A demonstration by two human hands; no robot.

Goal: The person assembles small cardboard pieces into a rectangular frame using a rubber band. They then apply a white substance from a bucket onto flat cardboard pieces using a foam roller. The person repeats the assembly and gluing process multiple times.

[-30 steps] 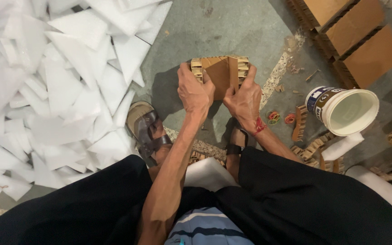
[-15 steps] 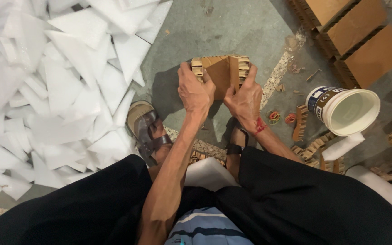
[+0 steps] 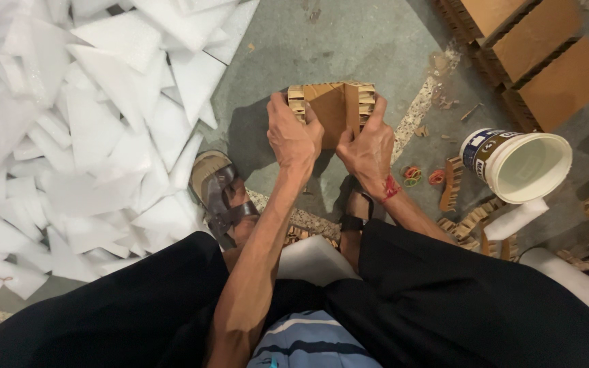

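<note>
A seated person in black shorts presses both bare hands around a small brown corner block of folded honeycomb cardboard, held just above the grey concrete floor in front of the knees, at twelve o'clock from the body. The left hand grips the block's left wall, thumb over the ribbed top edge; the right hand, a red thread at its wrist, clamps the right wall, fingertips hooked over the layered rim. Both hands are closed on the piece.

The block looks light and fairly stiff along its flat faces, though its open-celled edges would likely crush under a hard pinch. The flat outer walls near the fold appear the soundest place to hold it, as both hands do here.

At nine o'clock from the block spreads a heap of white foam offcuts in triangles and sheets. A brown strapped sandal sits at seven o'clock. At three o'clock a white plastic bucket lying on its side rests near loose red and yellow rubber bands and strips of honeycomb cardboard. Stacked brown cardboard slabs fill the two o'clock corner.
</note>
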